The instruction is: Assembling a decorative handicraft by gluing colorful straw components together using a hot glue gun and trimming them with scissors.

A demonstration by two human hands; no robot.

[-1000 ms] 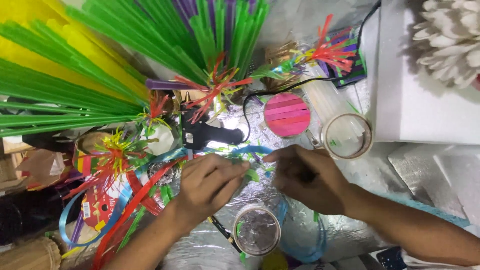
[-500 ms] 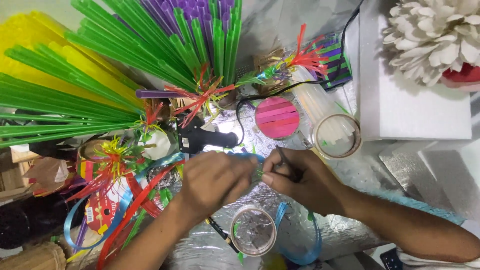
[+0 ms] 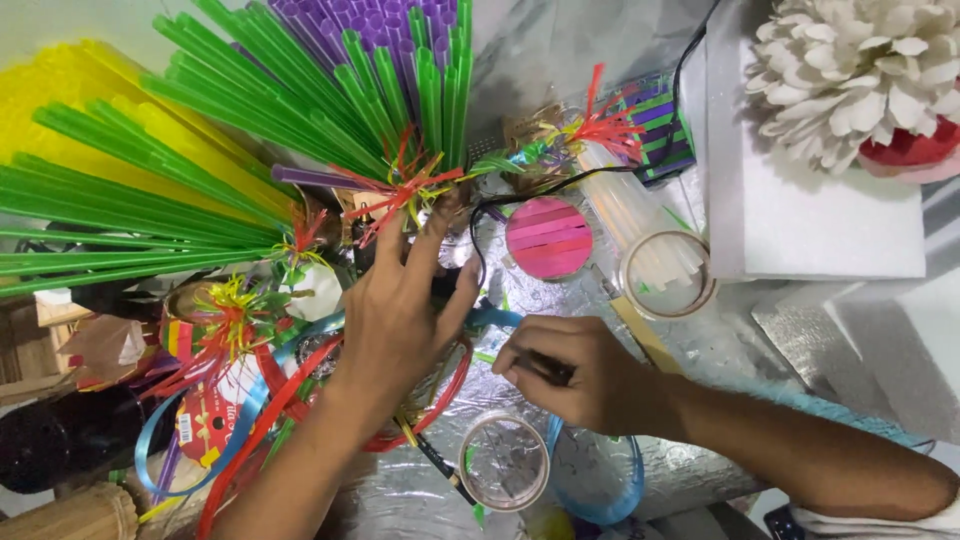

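My left hand [image 3: 400, 310] stretches forward with its fingers spread. The fingertips lie on a black tool [image 3: 447, 290], mostly hidden under them, just below a red and yellow straw flower [image 3: 405, 188]. To the right, my right hand [image 3: 575, 375] rests on the silver foil surface [image 3: 700, 350] with its fingers curled around a small dark object [image 3: 545, 368] that I cannot identify. A black cable [image 3: 560, 185] runs from the tool toward the top right.
Fans of green straws [image 3: 150, 200], purple straws [image 3: 380, 25] and yellow straws [image 3: 70, 100] fill the upper left. A pink straw disc [image 3: 548, 238], a tape roll holding white straws [image 3: 668, 275], a clear tape roll [image 3: 503, 462], a white foam block [image 3: 800, 220], a white paper flower [image 3: 850, 70] and loose ribbons [image 3: 250, 420] surround the hands.
My left hand has left my right hand and reached forward, fingers now spread over the black tool. My right hand stayed low and curled. The camera has moved closer.
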